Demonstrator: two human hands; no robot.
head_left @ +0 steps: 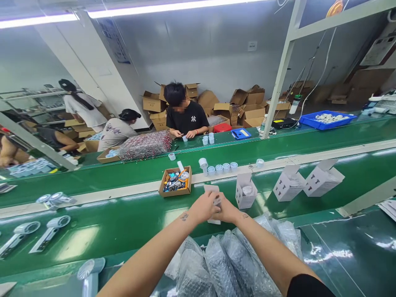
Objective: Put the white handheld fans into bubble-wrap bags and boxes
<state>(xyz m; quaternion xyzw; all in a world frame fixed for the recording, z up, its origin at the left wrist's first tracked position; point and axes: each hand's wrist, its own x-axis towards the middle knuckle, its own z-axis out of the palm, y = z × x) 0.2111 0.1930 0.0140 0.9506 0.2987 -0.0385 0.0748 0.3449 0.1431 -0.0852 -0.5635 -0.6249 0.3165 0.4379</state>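
In the middle of the head view, a small white box (211,188) stands on the green belt with its flap up, mostly covered by my hands. My left hand (204,207) is closed at its left side, with fingers bent over the top. Closed from the right, my right hand (228,209) meets the left one at the box. A greyish, shiny bit shows between the fingers; what it is I cannot make out. Just right of my hands sits an open white box (246,194) with a bubble-wrapped item inside. Bubble-wrapped packages (216,264) lie in a heap below my forearms.
Two more open white boxes (287,185) stand to the right. A cardboard tray (175,192) of small parts is ahead, near pale blue round parts (219,168). Shower-head-like pieces (52,231) lie left. A co-worker (187,113) sits opposite; a slanted post (368,196) rises at right.
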